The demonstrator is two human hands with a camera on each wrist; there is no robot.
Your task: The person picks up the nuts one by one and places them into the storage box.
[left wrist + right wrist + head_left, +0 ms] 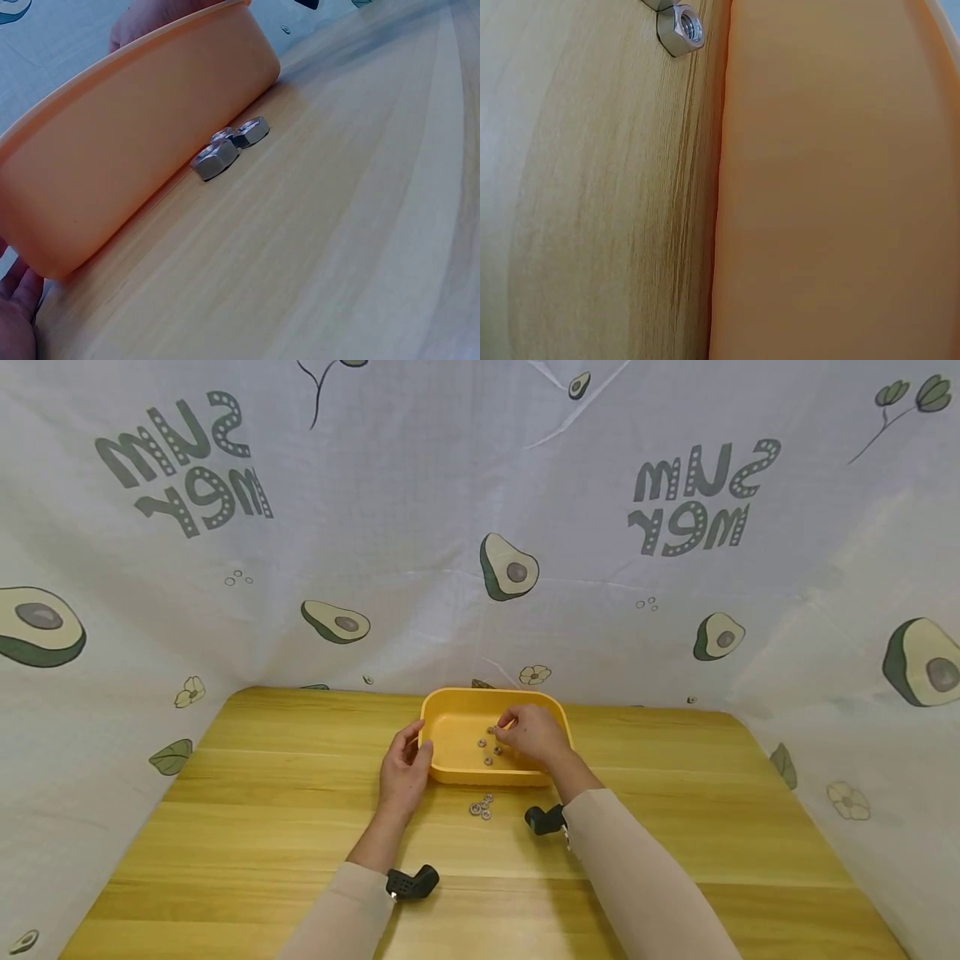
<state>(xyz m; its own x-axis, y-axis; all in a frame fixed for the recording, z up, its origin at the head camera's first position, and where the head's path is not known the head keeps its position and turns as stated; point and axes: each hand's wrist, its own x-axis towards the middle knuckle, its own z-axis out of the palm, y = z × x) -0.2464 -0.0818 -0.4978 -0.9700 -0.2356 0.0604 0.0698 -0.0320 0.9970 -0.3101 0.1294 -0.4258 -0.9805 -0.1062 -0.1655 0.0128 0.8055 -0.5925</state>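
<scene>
A yellow bin (491, 777) stands on the table, looking orange in the wrist views. Against its left wall rests my left hand (405, 777), fingers loosely bent and thumb by the near left corner; in the left wrist view, fingers (22, 289) touch that corner. Over the bin's right part reaches my right hand (534, 735), thumb and index fingertips low beside a metal nut (491, 730). Whether they pinch anything is too small to tell. Several more nuts (482, 743) lie in the bin. Outside its near wall sits a cluster of nuts (486, 814), also in the left wrist view (216, 160).
The wooden table (300, 827) extends around the bin. Behind it and at the sides hangs a pale cloth (420, 527) with avocado prints. In the right wrist view, a nut (681, 31) lies beside the bin wall (840, 180). Black wrist cameras (412, 883) sit at both cuffs.
</scene>
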